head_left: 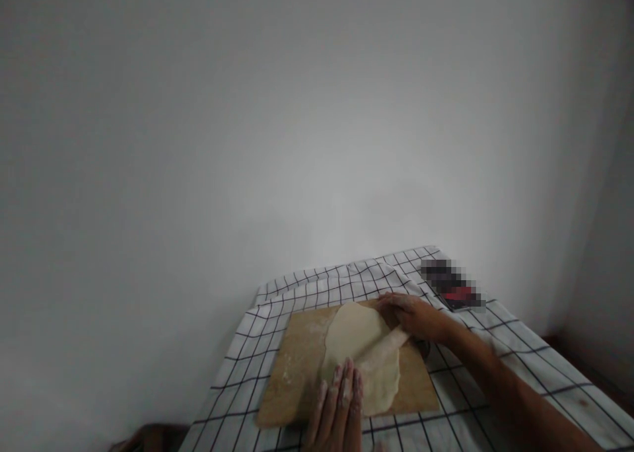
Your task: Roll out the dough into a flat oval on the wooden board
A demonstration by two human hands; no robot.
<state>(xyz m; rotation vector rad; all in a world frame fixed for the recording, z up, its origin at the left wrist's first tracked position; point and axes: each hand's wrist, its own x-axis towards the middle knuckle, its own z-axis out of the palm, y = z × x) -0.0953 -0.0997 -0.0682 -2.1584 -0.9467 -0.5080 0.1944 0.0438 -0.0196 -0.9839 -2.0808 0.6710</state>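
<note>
A thin, pale sheet of rolled dough (pixel 354 326) lies on a wooden board (pixel 297 346), covering its middle and right part. Across the dough, at a slant, rests a light, floury rolling pin (pixel 381 349). My left hand (pixel 339 409) lies over the pin's near left end, its floury fingers straight and flat. Over by the pin's right end is my right hand (pixel 406 312), fingers stretched forward past the pin toward the far edge of the dough. Its palm and thumb are hidden, so I cannot tell how firmly it touches the pin.
Beneath the board, a white cloth with dark checks (pixel 238 373) covers the table. A blurred-out dark and red item (pixel 453 285) sits at the back right. Behind the table stands a plain wall (pixel 317 141). Part of a brown wooden piece (pixel 153 437) shows at lower left.
</note>
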